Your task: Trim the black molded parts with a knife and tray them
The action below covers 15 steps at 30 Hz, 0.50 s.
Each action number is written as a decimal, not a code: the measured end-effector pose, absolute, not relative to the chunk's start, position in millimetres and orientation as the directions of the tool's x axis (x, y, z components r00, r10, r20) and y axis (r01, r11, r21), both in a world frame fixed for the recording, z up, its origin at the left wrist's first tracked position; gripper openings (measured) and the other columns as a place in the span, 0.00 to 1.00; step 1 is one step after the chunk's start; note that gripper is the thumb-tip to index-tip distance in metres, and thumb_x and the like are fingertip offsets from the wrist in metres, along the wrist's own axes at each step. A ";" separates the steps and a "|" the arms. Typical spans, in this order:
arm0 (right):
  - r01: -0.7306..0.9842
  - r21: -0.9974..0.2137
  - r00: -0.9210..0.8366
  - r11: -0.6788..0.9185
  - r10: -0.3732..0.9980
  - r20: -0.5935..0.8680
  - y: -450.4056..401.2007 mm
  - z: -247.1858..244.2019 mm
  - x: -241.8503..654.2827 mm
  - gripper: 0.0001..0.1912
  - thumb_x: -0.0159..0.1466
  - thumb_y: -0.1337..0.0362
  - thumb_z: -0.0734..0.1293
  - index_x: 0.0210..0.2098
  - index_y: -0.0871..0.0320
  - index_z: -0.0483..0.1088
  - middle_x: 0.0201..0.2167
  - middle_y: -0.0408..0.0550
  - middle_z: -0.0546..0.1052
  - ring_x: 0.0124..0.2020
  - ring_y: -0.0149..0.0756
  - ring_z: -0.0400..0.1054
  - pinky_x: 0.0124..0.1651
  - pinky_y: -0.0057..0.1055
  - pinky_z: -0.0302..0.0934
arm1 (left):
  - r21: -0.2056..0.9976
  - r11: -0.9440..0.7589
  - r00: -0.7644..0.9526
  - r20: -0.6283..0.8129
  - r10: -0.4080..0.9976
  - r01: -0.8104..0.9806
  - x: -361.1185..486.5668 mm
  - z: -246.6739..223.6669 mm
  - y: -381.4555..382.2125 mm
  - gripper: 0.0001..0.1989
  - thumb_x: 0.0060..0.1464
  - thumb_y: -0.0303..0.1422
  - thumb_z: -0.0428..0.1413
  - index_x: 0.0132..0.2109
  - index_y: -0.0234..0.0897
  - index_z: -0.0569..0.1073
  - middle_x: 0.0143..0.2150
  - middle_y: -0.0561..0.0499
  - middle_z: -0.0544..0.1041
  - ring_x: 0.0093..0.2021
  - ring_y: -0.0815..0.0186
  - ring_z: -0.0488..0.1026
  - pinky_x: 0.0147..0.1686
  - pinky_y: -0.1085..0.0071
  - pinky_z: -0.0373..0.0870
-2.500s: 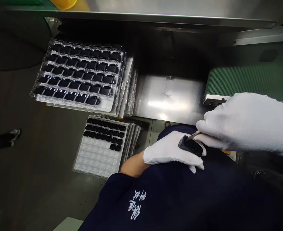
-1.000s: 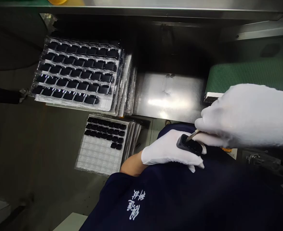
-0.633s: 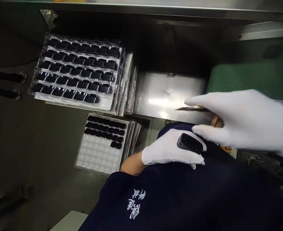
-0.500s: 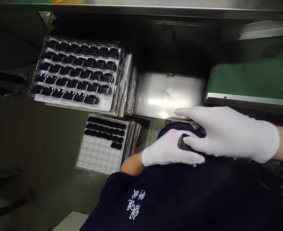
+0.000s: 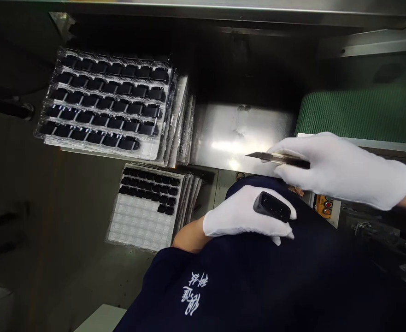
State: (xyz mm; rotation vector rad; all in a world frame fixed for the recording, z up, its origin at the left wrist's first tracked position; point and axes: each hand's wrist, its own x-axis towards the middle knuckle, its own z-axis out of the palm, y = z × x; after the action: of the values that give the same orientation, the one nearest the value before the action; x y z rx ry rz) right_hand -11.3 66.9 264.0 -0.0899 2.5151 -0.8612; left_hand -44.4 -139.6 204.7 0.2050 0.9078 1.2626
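- Head view, nearest first: a navy sleeve (image 5: 203, 281) with white lettering leads to the gloved left hand (image 5: 239, 216). Its fingers (image 5: 277, 240) curl loosely under a black rectangular part (image 5: 272, 207), which lies on the glove, seemingly cradled to keep it steady.
- Just above, the gloved right hand (image 5: 337, 173) clenches a slim utility knife (image 5: 279, 159), its blade pointing away from the part, apparently to keep the edge clear.
- Beyond lie a white-celled tray (image 5: 137, 226) and stacked clear blister trays (image 5: 147, 150), whose pockets keep black parts separated.
- Farthest are a steel plate (image 5: 240, 138) and a green conveyor belt (image 5: 361, 115).
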 end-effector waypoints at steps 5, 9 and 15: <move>0.136 -0.622 -0.879 0.771 -0.196 -0.435 72.4 263.1 -9.7 0.16 0.69 0.55 0.62 0.31 0.56 0.73 0.23 0.43 0.72 0.24 0.33 0.65 0.29 0.32 0.58 | 0.607 0.294 -0.011 -0.447 0.895 -0.738 -44.9 202.3 -140.5 0.20 0.49 0.35 0.73 0.46 0.30 0.80 0.39 0.40 0.85 0.34 0.59 0.84 0.38 0.65 0.81; 0.141 -0.668 -0.885 0.731 -0.209 -0.415 77.8 255.6 -2.6 0.25 0.70 0.46 0.63 0.24 0.56 0.68 0.18 0.41 0.67 0.20 0.30 0.59 0.24 0.31 0.54 | 0.743 0.234 -0.118 -0.388 0.914 -0.627 -42.3 198.6 -141.4 0.20 0.50 0.35 0.72 0.47 0.30 0.80 0.41 0.40 0.85 0.38 0.57 0.85 0.41 0.63 0.83; 0.146 -0.760 -0.905 0.634 -0.225 -0.362 81.8 247.4 14.3 0.23 0.69 0.47 0.66 0.24 0.55 0.70 0.18 0.40 0.70 0.18 0.28 0.61 0.22 0.31 0.56 | 1.000 0.021 -0.404 -0.014 0.915 0.013 -39.9 186.1 -142.9 0.15 0.52 0.36 0.71 0.46 0.36 0.83 0.46 0.48 0.86 0.50 0.58 0.83 0.57 0.62 0.79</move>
State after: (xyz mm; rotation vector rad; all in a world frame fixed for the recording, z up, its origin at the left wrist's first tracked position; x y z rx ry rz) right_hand 14.3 81.8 247.4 -0.0620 2.4305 -1.1837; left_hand -39.9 -142.9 186.1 0.9821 1.5302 1.4862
